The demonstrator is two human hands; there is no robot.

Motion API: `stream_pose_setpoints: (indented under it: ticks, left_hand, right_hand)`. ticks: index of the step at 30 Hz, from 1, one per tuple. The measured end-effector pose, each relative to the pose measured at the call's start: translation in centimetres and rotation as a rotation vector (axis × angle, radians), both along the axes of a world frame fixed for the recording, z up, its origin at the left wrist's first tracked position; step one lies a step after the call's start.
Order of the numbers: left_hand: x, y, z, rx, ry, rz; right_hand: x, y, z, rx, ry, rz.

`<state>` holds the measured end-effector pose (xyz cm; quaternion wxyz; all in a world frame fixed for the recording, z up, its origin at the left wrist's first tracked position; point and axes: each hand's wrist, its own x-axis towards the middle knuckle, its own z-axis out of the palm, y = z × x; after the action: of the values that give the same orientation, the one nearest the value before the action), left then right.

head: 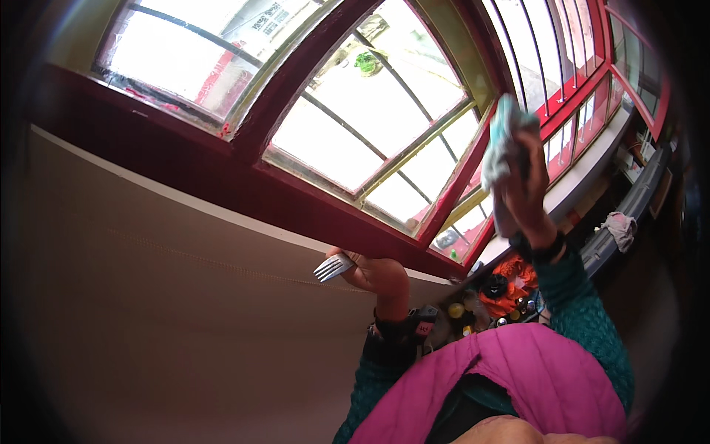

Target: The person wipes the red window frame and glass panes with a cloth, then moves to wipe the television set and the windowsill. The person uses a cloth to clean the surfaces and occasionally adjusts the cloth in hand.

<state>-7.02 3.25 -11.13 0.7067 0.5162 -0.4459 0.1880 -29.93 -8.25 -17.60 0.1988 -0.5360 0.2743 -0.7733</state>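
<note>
My left hand (377, 275) is closed around a metal fork (333, 268), with its tines sticking out to the left. That hand is at the lower edge of the dark red window frame (211, 183); whether it rests on the frame I cannot tell. Raised higher, my right hand (527, 177) grips a bunched pale green and grey cloth (502, 133), slightly blurred. The cloth appears in front of the slanting red frame bar at the glass pane's (383, 105) right side. Contact between cloth and frame cannot be made out.
Dark bars cross the windows. At right, another red barred window (577, 105) has a casement swung inward. Below it, a crumpled pale cloth (620, 230) lies on a long grey ledge-like object (602, 250). An orange-red item (510, 286) and several bottles or jars stand below my arms.
</note>
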Motion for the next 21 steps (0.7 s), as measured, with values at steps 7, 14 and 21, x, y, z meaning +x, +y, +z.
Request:
stream_pose_setpoints:
  ticks: [7, 14, 21]
  left_hand:
    - [-0.5, -0.6, 0.6, -0.083, 0.078, -0.119]
    - [-0.8, -0.4, 0.5, -0.131, 0.263, -0.349]
    - [-0.1, -0.3, 0.3, -0.019, 0.070, -0.104]
  right_hand:
    - [4.7, -4.0, 8.9, -0.219, 0.171, -0.227]
    - [8.4, 4.8, 4.0, -0.499, 0.575, 0.041]
    - [2.4, -5.1, 5.9, -0.244, 0.282, -0.079]
